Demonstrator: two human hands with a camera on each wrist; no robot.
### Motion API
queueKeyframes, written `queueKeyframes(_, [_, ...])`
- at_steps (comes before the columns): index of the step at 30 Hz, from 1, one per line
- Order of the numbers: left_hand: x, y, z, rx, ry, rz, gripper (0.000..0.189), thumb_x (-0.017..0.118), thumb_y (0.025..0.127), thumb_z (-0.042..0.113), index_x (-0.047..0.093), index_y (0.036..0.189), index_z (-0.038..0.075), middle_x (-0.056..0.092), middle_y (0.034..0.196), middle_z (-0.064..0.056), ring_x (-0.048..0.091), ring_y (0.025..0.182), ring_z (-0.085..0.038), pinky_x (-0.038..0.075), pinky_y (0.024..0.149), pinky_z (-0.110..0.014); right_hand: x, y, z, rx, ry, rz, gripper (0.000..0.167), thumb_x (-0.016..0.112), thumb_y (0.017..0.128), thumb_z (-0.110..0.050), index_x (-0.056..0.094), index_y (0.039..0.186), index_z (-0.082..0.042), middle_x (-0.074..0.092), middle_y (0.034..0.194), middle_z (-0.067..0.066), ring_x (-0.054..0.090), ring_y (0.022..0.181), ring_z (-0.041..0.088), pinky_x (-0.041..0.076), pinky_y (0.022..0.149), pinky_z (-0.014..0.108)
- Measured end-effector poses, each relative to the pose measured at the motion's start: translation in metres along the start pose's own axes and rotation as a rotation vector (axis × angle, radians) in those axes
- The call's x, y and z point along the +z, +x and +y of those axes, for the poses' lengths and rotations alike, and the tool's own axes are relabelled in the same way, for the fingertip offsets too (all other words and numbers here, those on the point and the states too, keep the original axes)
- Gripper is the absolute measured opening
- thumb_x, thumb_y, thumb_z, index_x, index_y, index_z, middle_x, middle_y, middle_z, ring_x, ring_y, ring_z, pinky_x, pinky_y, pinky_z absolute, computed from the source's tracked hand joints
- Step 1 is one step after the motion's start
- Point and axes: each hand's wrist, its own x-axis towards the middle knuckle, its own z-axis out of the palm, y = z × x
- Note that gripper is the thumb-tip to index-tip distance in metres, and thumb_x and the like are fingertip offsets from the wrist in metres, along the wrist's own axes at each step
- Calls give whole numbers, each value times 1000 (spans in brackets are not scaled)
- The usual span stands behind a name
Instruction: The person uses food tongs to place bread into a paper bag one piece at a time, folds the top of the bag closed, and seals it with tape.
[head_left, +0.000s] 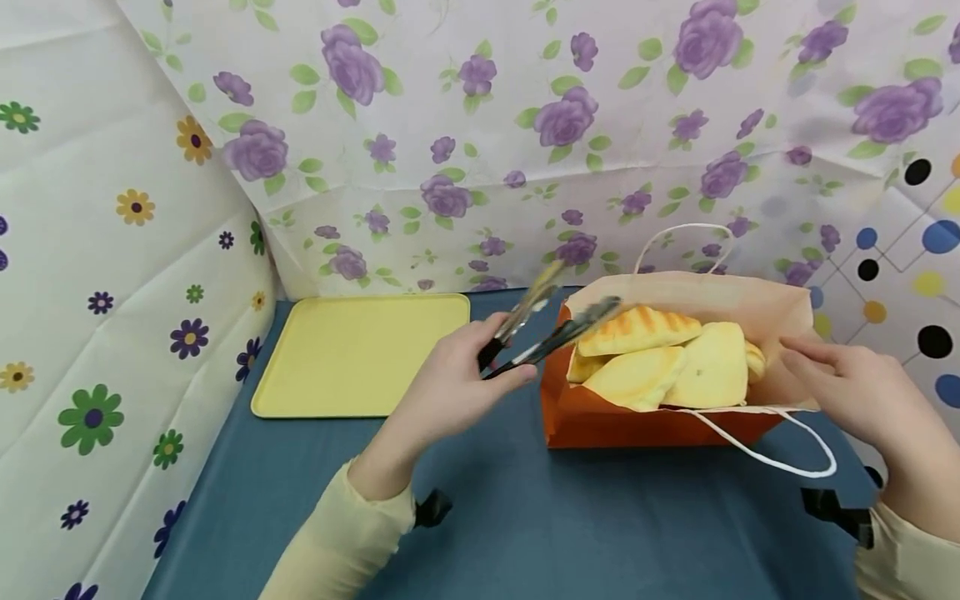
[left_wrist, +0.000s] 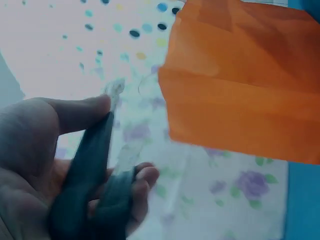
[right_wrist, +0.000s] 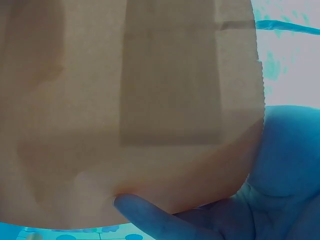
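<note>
My left hand (head_left: 453,379) holds a pair of tongs (head_left: 558,337) by its dark handles, between thumb and fingers. The tong arms are spread apart and point toward an orange paper bag (head_left: 630,429). Several bread pieces lie in the open bag: a grill-striped one (head_left: 637,330) at the back, a pale oval one (head_left: 641,375) in front and a squarish one (head_left: 708,367) beside it. No bread shows between the tong tips. At the bag's right edge, my right hand (head_left: 862,387) pinches the paper; in the right wrist view its thumb (right_wrist: 145,212) presses the brown inner side.
A yellow rectangular tray (head_left: 367,358) lies at the back left of the blue-covered table (head_left: 480,517). One white cord handle (head_left: 795,446) hangs over the bag's front; another stands up behind. Flower-patterned sheets (head_left: 450,100) hang around the table.
</note>
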Motion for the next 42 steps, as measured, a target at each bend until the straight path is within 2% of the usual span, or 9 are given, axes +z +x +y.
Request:
queueKeyframes(2, [5,-10,-15,-34,-86,70,50,79,100,37,64,143,17,62,94,-1,54,76,-21,46,64,-39,-1,-3,1,0,-6,18,72,40,115,-51,45,155,9,43,141,51,48,117,67,47,84,79])
queueKeyframes(6, [27,-9,-47,-172,-153,152,58,84,95,35,61,143,10,68,109,-3,60,79,-20,52,68,-38,-2,-6,3,6,-6,44,71,39,115,-49,44,156,9,43,141,52,47,116,68,46,84,80])
queueKeyframes(11, [61,19,-87,-362,-59,149,75,82,94,42,48,149,4,68,112,-14,65,85,-25,56,75,-44,-3,-8,3,10,-5,56,70,39,116,-49,43,156,9,44,140,52,50,113,66,48,81,77])
queueKeyframes(17, [93,64,-116,-488,84,106,97,75,99,49,24,166,1,72,110,-22,73,91,-33,60,80,-48,-4,-7,1,11,-10,46,71,39,115,-50,40,159,7,41,142,52,46,119,69,45,85,80])
queueKeyframes(21, [108,85,-125,-518,252,46,103,74,99,50,18,168,-1,72,103,-18,72,76,-27,61,70,-43,-3,-6,-1,16,4,27,73,38,115,-51,38,160,6,39,143,52,42,121,71,43,87,82])
queueKeyframes(26, [119,95,-134,-523,448,21,97,77,97,49,28,162,-3,70,105,-19,69,74,-27,61,69,-43,-1,-3,-2,0,-1,16,73,38,115,-52,38,160,6,39,144,52,43,122,72,43,87,82])
queueKeyframes(31, [130,94,-142,-548,465,-13,94,76,98,50,31,162,-3,72,107,-19,71,82,-29,62,74,-44,0,-1,-2,-3,-10,8,74,38,115,-53,37,160,6,39,144,52,42,122,72,43,87,82])
queueKeyframes(36, [135,93,-146,-544,460,8,97,74,97,55,32,162,-3,72,112,-20,73,87,-29,62,76,-44,-1,1,-3,-5,-11,11,75,37,115,-54,35,162,5,38,144,52,42,122,72,42,88,83])
queueKeyframes(42, [126,82,-144,-534,467,-1,109,64,96,72,22,169,3,60,141,-28,73,88,-31,62,78,-46,-1,-6,0,-18,22,69,72,40,115,-51,34,163,3,45,140,52,57,105,61,52,78,74])
